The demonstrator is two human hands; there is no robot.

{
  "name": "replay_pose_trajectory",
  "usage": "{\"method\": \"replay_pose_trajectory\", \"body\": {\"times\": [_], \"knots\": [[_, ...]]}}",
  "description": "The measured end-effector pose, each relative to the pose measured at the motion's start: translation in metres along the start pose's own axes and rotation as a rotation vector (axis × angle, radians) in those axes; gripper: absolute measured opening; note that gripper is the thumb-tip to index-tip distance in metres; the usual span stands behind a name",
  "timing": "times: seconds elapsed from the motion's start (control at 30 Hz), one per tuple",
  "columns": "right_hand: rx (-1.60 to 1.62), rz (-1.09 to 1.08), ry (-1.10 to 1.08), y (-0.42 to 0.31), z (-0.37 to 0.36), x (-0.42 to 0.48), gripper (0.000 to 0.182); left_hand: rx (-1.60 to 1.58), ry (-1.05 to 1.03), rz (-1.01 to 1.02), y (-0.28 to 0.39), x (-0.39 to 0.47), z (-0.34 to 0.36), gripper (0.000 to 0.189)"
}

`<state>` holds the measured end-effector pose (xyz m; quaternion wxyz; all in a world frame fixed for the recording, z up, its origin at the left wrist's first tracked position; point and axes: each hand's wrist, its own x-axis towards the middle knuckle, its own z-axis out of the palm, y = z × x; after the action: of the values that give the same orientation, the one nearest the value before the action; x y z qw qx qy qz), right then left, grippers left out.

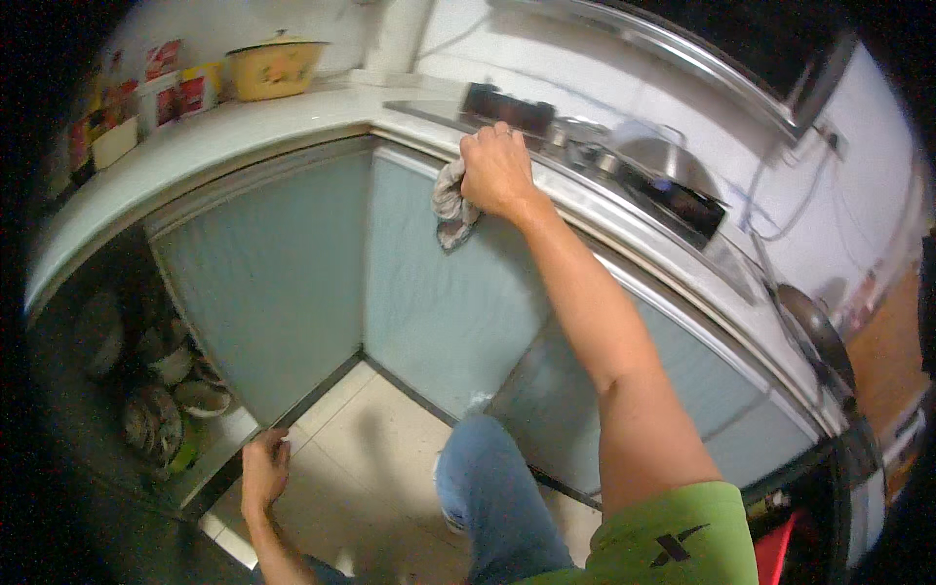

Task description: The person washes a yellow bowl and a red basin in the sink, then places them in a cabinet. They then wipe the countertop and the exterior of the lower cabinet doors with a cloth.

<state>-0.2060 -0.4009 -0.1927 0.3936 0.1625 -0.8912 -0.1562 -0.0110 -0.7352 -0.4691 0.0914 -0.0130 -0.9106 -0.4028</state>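
Observation:
My right hand [497,172] is closed on a crumpled, stained greyish cloth [457,208], at the countertop's edge beside the gas stove. The cloth hangs down in front of the upper part of a pale green cabinet door [446,292]. Low on the left, my left hand [267,468] is bent near the bottom edge of another pale green cabinet door [278,292], by the open cabinet. No object shows in it; whether its fingertips touch the door's edge I cannot tell.
The stove [621,183] carries a steel pot [669,164]. A yellow lidded pot [274,69] and several containers stand on the left counter [322,113]. Bowls [201,398] and plates fill the open cabinet. A wok [815,329] is at the right. My knee is near the doors.

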Motion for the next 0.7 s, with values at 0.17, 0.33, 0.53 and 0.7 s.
{"method": "replay_pose_trajectory", "body": {"times": [0.17, 0.33, 0.53, 0.7], "knots": [[0.033, 0.033, 0.003, 0.052, -0.068, -0.098, 0.033, -0.035, -0.064, 0.038, -0.012, 0.007, 0.01, 0.021], [0.011, 0.112, 0.035, 0.101, -0.133, -0.196, 0.05, -0.029, -0.079, 0.148, -0.015, 0.012, 0.02, 0.022], [-0.041, 0.295, -0.088, 0.148, -0.22, -0.308, 0.064, 0.003, -0.255, 0.084, -0.032, 0.035, 0.05, 0.022], [-0.116, 0.438, -0.087, 0.177, -0.27, -0.385, 0.064, -0.063, -0.227, 0.164, -0.055, 0.046, 0.081, 0.02]]}}
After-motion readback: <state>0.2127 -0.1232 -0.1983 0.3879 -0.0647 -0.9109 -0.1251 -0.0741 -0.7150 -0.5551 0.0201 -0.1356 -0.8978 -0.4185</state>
